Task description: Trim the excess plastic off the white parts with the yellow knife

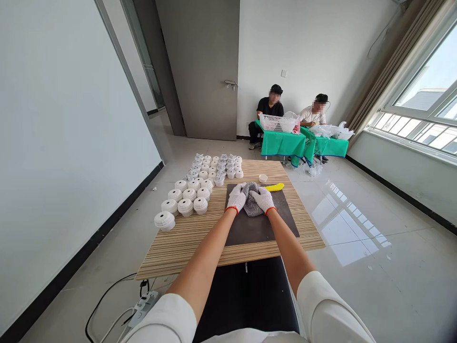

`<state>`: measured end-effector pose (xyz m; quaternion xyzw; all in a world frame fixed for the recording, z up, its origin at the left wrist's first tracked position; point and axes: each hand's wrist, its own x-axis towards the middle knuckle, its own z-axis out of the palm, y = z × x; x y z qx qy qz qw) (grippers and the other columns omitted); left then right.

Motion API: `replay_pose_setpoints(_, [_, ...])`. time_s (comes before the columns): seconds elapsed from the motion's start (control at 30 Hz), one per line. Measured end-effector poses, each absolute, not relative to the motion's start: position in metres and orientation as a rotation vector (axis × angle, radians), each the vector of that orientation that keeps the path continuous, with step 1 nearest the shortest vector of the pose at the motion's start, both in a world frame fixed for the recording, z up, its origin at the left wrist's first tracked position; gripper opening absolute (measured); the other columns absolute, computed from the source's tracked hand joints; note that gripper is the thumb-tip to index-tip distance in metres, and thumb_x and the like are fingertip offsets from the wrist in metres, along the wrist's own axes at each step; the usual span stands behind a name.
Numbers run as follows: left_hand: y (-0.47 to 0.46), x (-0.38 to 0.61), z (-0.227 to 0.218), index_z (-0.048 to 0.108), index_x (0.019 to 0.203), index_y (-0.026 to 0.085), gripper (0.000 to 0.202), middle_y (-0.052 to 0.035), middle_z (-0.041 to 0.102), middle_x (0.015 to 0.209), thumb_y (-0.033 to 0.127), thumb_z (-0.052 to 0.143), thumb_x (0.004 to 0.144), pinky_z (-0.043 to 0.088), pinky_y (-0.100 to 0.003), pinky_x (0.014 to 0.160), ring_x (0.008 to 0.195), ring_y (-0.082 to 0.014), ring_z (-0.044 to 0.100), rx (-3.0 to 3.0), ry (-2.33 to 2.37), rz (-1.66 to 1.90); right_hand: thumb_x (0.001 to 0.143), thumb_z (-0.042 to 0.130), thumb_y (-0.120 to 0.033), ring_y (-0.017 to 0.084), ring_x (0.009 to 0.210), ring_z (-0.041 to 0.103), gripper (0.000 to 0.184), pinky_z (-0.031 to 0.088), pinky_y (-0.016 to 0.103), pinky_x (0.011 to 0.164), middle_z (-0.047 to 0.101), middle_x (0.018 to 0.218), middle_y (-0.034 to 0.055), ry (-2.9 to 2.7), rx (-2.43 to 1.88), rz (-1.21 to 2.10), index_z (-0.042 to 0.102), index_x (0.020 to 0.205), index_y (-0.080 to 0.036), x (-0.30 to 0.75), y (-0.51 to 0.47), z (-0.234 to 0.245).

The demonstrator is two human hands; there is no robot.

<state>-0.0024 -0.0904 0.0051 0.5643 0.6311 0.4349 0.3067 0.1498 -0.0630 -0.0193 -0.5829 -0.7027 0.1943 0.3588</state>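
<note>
gripping gray cloth (253,205), hands (236,197) (263,198) well beyond near edge of mat (252,231)

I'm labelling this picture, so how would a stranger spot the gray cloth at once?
On the striped wooden table, find the dark mat. Over it, the left hand and right hand, both white-gloved, hold the cloth between them. It is the crumpled, speckled gray piece, unlike the bright yellow handle to its right.

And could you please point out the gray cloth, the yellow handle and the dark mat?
Gray cloth (253,204), head view: its visible middle.
Yellow handle (275,187), head view: middle of its length.
Dark mat (252,230), head view: its bare front part.
</note>
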Motion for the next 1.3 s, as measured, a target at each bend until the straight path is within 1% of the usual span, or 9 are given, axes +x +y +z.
replay_pose_setpoints(0.1, [-0.089, -0.003, 0.002, 0.072, 0.124, 0.024, 0.034, -0.0084, 0.073, 0.131, 0.037, 0.051, 0.1, 0.047, -0.038, 0.11, 0.124, -0.026, 0.065, 1.489, 1.666, 1.148, 0.092, 0.064, -0.047, 0.021, 0.094, 0.064, 0.027, 0.047, 0.03, 0.088, 0.074, 0.098, 0.0052, -1.816, -1.501, 0.5, 0.075, 0.093, -0.023, 0.15, -0.063, -0.019])
replay_pose_setpoints(0.37, [-0.085, -0.005, -0.004, 0.07, 0.126, 0.025, 0.035, -0.0079, 0.07, 0.136, 0.036, 0.049, 0.099, 0.044, -0.038, 0.112, 0.128, -0.0258, 0.062, 1.504, 1.663, 1.156, 0.091, 0.063, -0.047, 0.021, 0.09, 0.064, 0.028, 0.047, 0.03, 0.087, 0.072, 0.091, 0.0043, -1.8, -1.518, 0.517, 0.073, 0.085, -0.022, 0.15, -0.061, -0.021])
replay_pose_setpoints(0.53, [-0.083, -0.004, -0.005, 0.071, 0.124, 0.024, 0.035, -0.009, 0.071, 0.134, 0.038, 0.05, 0.099, 0.046, -0.038, 0.11, 0.125, -0.0262, 0.064, 1.517, 1.669, 1.151, 0.091, 0.063, -0.045, 0.02, 0.092, 0.065, 0.025, 0.048, 0.029, 0.085, 0.074, 0.096, 0.0036, -1.787, -1.508, 0.551, 0.075, 0.094, -0.023, 0.15, -0.06, -0.023])
replay_pose_setpoints(0.73, [-0.082, -0.005, -0.007, 0.071, 0.123, 0.026, 0.034, -0.0076, 0.072, 0.132, 0.04, 0.051, 0.1, 0.046, -0.036, 0.109, 0.123, -0.0247, 0.065, 1.514, 1.668, 1.162, 0.09, 0.063, -0.05, 0.021, 0.09, 0.063, 0.03, 0.047, 0.031, 0.086, 0.072, 0.091, 0.0043, -1.799, -1.521, 0.525, 0.072, 0.085, -0.022, 0.151, -0.059, -0.022])
replay_pose_setpoints(0.87, [-0.083, -0.005, -0.007, 0.07, 0.124, 0.025, 0.035, -0.008, 0.071, 0.135, 0.039, 0.049, 0.1, 0.046, -0.036, 0.11, 0.125, -0.0241, 0.064, 1.518, 1.664, 1.161, 0.091, 0.062, -0.051, 0.021, 0.089, 0.062, 0.032, 0.046, 0.031, 0.086, 0.07, 0.09, 0.004, -1.805, -1.515, 0.519, 0.071, 0.082, -0.022, 0.15, -0.06, -0.021])
replay_pose_setpoints(0.97, [-0.085, -0.005, -0.005, 0.07, 0.124, 0.025, 0.034, -0.007, 0.071, 0.134, 0.038, 0.049, 0.1, 0.045, -0.036, 0.111, 0.125, -0.023, 0.063, 1.523, 1.666, 1.156, 0.091, 0.063, -0.049, 0.021, 0.089, 0.063, 0.03, 0.046, 0.031, 0.085, 0.071, 0.091, 0.004, -1.805, -1.505, 0.532, 0.072, 0.085, -0.022, 0.15, -0.06, -0.021])
replay_pose_setpoints(1.03, [-0.085, -0.005, -0.004, 0.071, 0.124, 0.025, 0.034, -0.0074, 0.072, 0.134, 0.037, 0.05, 0.1, 0.045, -0.035, 0.111, 0.125, -0.0229, 0.064, 1.521, 1.668, 1.154, 0.091, 0.063, -0.047, 0.021, 0.091, 0.063, 0.027, 0.047, 0.03, 0.084, 0.072, 0.093, 0.0038, -1.805, -1.492, 0.545, 0.074, 0.09, -0.022, 0.15, -0.06, -0.022])
replay_pose_setpoints(1.13, [-0.085, -0.005, -0.004, 0.071, 0.123, 0.024, 0.035, -0.0087, 0.072, 0.132, 0.04, 0.052, 0.099, 0.046, -0.036, 0.109, 0.123, -0.0244, 0.065, 1.51, 1.667, 1.15, 0.092, 0.063, -0.045, 0.02, 0.093, 0.064, 0.026, 0.047, 0.029, 0.086, 0.073, 0.098, 0.0041, -1.803, -1.476, 0.554, 0.075, 0.095, -0.022, 0.149, -0.06, -0.022])
replay_pose_setpoints(1.3, [-0.085, -0.006, -0.005, 0.071, 0.123, 0.024, 0.034, -0.0084, 0.071, 0.134, 0.039, 0.051, 0.099, 0.045, -0.036, 0.111, 0.126, -0.0243, 0.064, 1.505, 1.652, 1.157, 0.092, 0.064, -0.045, 0.021, 0.093, 0.064, 0.026, 0.046, 0.029, 0.087, 0.073, 0.097, 0.0048, -1.79, -1.49, 0.56, 0.074, 0.093, -0.021, 0.149, -0.061, -0.022])
